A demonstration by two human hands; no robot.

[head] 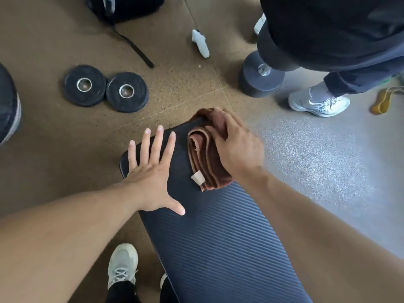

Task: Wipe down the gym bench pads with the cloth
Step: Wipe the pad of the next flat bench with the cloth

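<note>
A dark ribbed gym bench pad [218,237] runs from the bottom of the view up to the middle. A folded brown cloth [203,158] with a small white tag lies on the pad's far right corner, partly over the edge. My right hand [238,145] presses down on the cloth with fingers curled over its far end. My left hand [153,171] lies flat on the pad's far left part, fingers spread, holding nothing.
Two black weight plates [105,90] lie on the brown floor at the left. A white spray bottle [200,43] lies further back. A dumbbell [260,75] stands beside another person's legs and white shoe [319,102] at the right. My own shoe [122,265] is left of the bench.
</note>
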